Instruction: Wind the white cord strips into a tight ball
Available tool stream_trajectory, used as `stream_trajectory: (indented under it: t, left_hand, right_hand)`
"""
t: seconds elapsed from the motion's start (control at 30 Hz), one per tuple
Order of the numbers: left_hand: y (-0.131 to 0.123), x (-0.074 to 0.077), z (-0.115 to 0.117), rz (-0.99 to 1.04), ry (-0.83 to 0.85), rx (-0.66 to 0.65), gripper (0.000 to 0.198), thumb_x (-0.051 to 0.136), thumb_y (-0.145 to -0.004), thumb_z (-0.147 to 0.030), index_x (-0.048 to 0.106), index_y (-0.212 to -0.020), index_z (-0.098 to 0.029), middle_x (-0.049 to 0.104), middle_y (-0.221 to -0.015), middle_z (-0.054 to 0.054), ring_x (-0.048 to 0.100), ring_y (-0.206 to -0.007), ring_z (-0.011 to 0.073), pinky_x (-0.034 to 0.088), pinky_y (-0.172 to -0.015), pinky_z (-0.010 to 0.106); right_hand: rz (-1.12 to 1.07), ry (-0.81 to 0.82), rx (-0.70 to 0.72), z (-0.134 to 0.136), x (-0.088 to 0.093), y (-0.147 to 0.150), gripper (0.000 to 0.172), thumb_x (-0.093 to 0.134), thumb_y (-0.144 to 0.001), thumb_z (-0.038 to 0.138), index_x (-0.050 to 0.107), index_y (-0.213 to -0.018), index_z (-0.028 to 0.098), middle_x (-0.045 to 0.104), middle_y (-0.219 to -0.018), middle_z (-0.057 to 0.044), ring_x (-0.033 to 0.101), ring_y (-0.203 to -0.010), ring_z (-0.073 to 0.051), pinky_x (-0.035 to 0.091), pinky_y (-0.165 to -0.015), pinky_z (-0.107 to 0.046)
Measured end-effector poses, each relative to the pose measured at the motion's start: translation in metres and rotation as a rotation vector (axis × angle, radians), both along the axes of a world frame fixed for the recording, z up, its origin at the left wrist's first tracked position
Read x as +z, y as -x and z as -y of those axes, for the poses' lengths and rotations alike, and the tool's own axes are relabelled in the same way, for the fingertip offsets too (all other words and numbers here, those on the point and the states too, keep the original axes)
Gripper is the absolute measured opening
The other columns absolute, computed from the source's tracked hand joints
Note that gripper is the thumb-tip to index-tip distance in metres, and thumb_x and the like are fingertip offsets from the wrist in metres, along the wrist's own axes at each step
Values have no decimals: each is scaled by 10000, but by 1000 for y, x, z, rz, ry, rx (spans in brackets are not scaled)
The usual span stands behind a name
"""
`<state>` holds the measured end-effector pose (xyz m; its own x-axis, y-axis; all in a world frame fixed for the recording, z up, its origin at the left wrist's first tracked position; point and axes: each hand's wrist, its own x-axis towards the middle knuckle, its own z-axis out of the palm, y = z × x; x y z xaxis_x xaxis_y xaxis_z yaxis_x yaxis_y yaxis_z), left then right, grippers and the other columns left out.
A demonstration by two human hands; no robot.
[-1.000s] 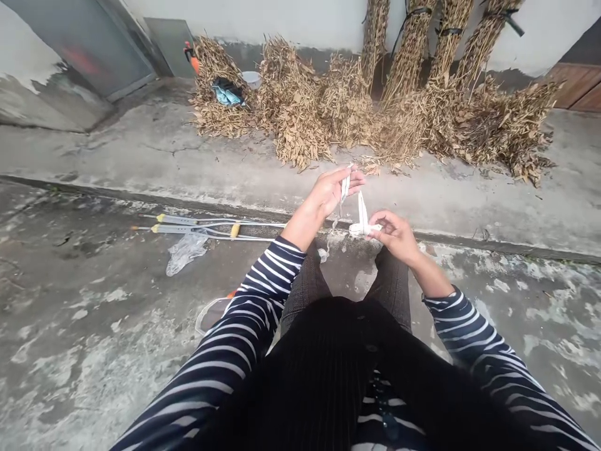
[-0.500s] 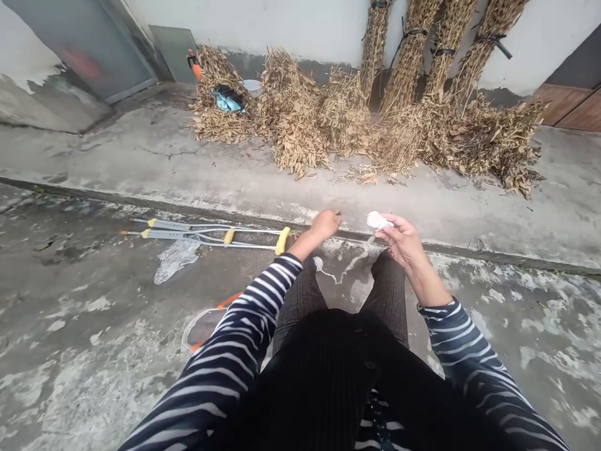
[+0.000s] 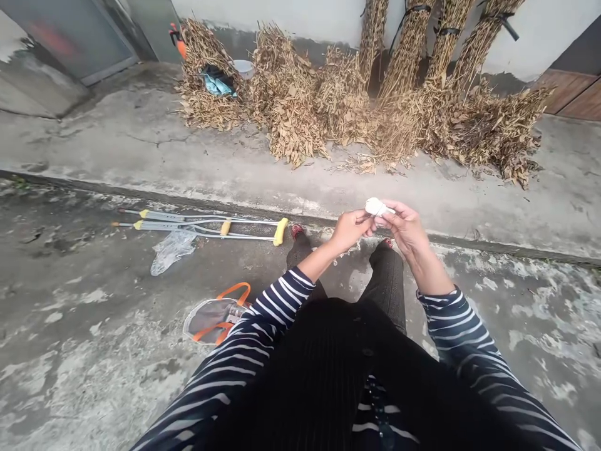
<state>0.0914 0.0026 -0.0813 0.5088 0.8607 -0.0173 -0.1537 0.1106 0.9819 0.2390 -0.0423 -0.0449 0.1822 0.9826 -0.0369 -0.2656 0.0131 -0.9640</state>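
White tape roll point(image 3: 374, 206) sits above our knees, pinched between the fingertips of our left hand point(image 3: 350, 230) and right hand point(image 3: 407, 230), apparently to keep it from loosening; metal crutches point(image 3: 206, 227) lie beside us on the concrete ground point(image 3: 79, 351).

No readable text, labels, brands, numbers or signs in view
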Motion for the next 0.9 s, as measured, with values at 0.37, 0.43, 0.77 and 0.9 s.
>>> stream_trajectory:
  t: [0.37,0.43,0.77,0.9]
  left_hand:
    - [40,-21,-1,-14,153,-277,472,729,-843,-492,691,-1083,-87,754,-895,124,709,-737,171,538,-662,278]
    - [43,-25,2,-111,53,-184,490,744,-838,-440,674,-1195,-111,759,-1028,143,719,-833,194,546,-713,292]
    - [17,15,17,-229,-334,216,303,661,-884,-248,711,-1178,-198,756,-1090,75,690,-1013,214,522,-920,299]
    - [10,7,14,-88,-119,202,114,660,-863,-235,718,-936,-168,763,-883,55,708,-840,188,537,-874,307]
  right_hand:
    - [148,-152,-170,-1,5,2,431,959,-575,479,760,-840,204,748,-857,-20,715,-735,-152,665,-771,-331]
    - [138,-146,-184,-2,9,1,448,965,-556,479,765,-845,200,755,-865,-24,716,-747,-151,665,-786,-333]
    - [50,-85,-149,-4,11,11,446,971,-562,423,762,-885,198,767,-885,-31,720,-739,-141,657,-791,-313]
    - [17,-73,-131,-7,11,11,427,966,-565,400,753,-881,208,772,-885,-22,724,-738,-147,670,-798,-312]
